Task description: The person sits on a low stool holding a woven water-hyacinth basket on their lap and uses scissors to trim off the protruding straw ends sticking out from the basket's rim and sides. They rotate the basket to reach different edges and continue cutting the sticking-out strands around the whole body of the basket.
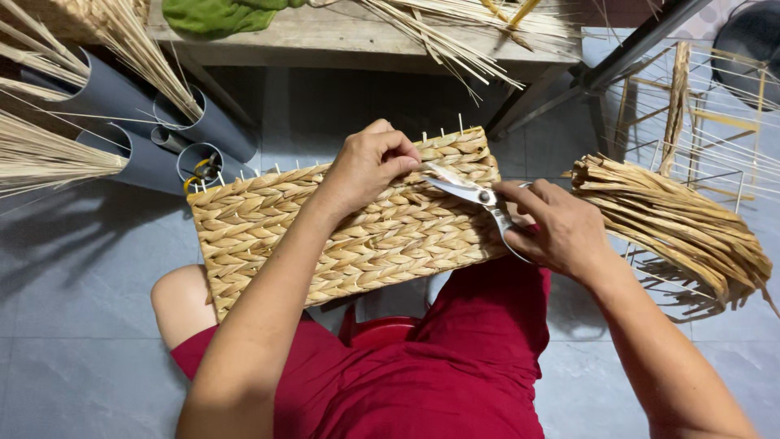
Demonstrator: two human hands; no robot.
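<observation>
A woven straw basket lies on its side across my lap, its braided wall facing up and thin white wire ends sticking out along its far edge. My left hand rests on the basket's upper right part, fingers pinching a strand near the rim. My right hand grips a pair of metal scissors with the blades partly apart, the tips right by my left fingertips.
A bundle of dried flat straw lies on a wire frame at the right. Grey tubes holding thin reeds stand at the left. A wooden bench with loose reeds and a green cloth is ahead. Grey tile floor surrounds me.
</observation>
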